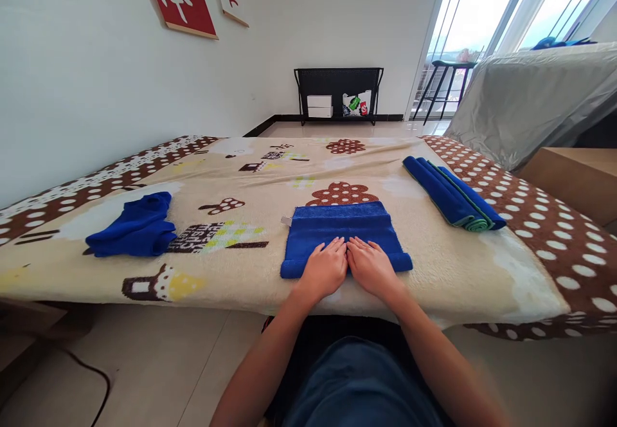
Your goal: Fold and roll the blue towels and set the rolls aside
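1. The blue cloth (337, 229) is spread on the patterned blanket (270, 279), directly before the person, its near edge turned into a narrow roll (292, 269).
2. That roll is covered by the left hand (326, 266) and the right hand (369, 263), set side by side with fingers pointing away; whether it is pinched or merely pressed cannot be told.
3. Rolling from the near edge seems to be in hand; for the next move, even pressure from both hands appears to be called for.
4. Palms and the roll's middle are hidden; the white tag (286, 221) cannot be read.
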A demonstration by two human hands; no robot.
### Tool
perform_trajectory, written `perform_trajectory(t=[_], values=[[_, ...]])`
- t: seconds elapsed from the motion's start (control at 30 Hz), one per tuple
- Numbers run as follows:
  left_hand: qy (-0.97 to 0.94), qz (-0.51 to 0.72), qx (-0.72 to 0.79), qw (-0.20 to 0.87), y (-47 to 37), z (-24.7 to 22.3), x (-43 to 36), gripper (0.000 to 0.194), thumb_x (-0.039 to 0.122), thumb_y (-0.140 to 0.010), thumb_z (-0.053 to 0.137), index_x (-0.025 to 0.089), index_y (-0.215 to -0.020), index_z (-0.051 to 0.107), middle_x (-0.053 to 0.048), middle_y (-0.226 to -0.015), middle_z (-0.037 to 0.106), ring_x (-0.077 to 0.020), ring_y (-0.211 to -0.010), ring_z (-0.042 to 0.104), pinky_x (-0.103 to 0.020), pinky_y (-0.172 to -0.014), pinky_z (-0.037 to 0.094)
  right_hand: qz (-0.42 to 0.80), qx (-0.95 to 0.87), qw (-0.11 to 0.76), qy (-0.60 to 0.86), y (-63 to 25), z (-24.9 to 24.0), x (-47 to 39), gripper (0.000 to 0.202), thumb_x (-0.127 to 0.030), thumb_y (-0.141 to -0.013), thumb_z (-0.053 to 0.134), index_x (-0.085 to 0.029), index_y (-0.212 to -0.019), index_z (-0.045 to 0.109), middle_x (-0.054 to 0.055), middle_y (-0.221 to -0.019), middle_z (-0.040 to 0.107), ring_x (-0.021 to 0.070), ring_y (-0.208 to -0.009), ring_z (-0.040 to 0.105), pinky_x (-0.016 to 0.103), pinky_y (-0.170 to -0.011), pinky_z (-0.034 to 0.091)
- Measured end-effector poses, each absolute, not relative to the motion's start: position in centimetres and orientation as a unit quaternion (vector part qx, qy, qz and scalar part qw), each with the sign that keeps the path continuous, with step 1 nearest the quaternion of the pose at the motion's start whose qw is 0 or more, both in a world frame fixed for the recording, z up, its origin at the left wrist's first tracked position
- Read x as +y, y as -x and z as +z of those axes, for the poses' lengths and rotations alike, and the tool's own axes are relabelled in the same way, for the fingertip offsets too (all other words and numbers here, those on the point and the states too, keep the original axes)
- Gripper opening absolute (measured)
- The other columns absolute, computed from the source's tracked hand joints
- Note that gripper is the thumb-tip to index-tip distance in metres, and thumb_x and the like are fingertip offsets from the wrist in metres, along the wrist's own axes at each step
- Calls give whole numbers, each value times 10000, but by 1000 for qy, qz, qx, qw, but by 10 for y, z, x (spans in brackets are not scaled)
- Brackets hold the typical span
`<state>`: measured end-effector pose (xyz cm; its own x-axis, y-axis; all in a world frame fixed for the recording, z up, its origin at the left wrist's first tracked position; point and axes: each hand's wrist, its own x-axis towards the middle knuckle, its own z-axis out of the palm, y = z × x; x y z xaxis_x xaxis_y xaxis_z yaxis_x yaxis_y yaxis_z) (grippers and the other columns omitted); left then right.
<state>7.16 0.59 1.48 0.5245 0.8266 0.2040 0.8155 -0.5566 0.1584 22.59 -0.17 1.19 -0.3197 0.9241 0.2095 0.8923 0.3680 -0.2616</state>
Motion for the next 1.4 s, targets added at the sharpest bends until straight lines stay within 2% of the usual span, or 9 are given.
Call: perform_trajectory(t=[0.2, 0.37, 0.53, 0.73, 0.83, 1.0, 1.1, 1.17, 1.4], values=[[-814, 105, 570, 37, -54, 16, 38, 466, 303, -981, 395, 236, -1429, 504, -94, -1530, 438, -258, -1432, 395, -540, -1146, 339, 73, -783, 147, 600, -257, 10, 32, 429, -304, -1003, 395, -182, -1375, 570, 80, -1473, 500, 199, -1400, 439, 384, -1141, 365], [-757, 127, 641, 4, -19, 15, 38, 478, 306, -980, 371, 190, -1420, 515, -123, -1520, 450, -284, -1424, 404, -557, -1139, 342, 66, -733, 141, 662, -302, 6, 40, 451, -279, -994, 389, -144, -1397, 540, 125, -1480, 485, 260, -1401, 435, 459, -1125, 370], [-746, 129, 652, -38, -32, 17, 27, 450, 275, -959, 398, 154, -1353, 576, -175, -1434, 540, -327, -1354, 488, -612, -1115, 336, 43, -732, 146, 664, -284, 5, 33, 410, -244, -966, 415, -125, -1314, 595, 177, -1458, 497, 292, -1385, 451, 532, -1135, 326], [-863, 131, 487, 36, -84, 21, 16, 438, 210, -983, 358, 178, -1374, 555, -116, -1442, 548, -243, -1364, 490, -472, -1100, 419, 57, -793, 154, 587, -231, 8, 23, 420, -191, -951, 416, -179, -1332, 590, 104, -1438, 537, 218, -1366, 481, 421, -1122, 382], [-874, 172, 455, 14, -81, 18, 5, 413, 210, -1004, 343, 152, -1344, 569, -129, -1411, 577, -233, -1327, 530, -441, -1074, 449, 61, -807, 176, 561, -236, 10, 8, 409, -184, -967, 391, -165, -1314, 607, 102, -1405, 569, 211, -1335, 517, 404, -1105, 408], [-891, 270, 357, -67, -19, -7, -27, 452, 140, -992, 384, 226, -1425, 484, -97, -1476, 518, -207, -1357, 495, -401, -1091, 440, 44, -852, 276, 443, -291, -5, -32, 406, -259, -1015, 394, -224, -1388, 550, 58, -1392, 588, 188, -1344, 507, 394, -1103, 420], [-876, 288, 376, -97, 24, -23, -46, 520, 89, -971, 405, 253, -1464, 430, -84, -1444, 552, -215, -1368, 484, -435, -1132, 389, -3, -847, 290, 445, -327, -20, -50, 462, -231, -1008, 411, -248, -1468, 456, 47, -1464, 519, 188, -1392, 450, 416, -1138, 379], [-862, 293, 401, -106, 42, -28, -54, 533, 75, -961, 411, 252, -1464, 424, -85, -1432, 564, -221, -1369, 484, -443, -1129, 375, -23, -838, 287, 463, -343, -27, -55, 471, -235, -1002, 429, -255, -1472, 446, 39, -1486, 495, 186, -1406, 428, 412, -1139, 370], [-835, 312, 446, -77, 48, -21, -45, 442, 122, -962, 433, 256, -1377, 507, -67, -1348, 628, -217, -1291, 550, -416, -1070, 365, -42, -800, 300, 518, -354, -33, -49, 383, -333, -984, 472, -297, -1355, 562, 26, -1428, 556, 219, -1312, 524, 419, -1050, 415]])
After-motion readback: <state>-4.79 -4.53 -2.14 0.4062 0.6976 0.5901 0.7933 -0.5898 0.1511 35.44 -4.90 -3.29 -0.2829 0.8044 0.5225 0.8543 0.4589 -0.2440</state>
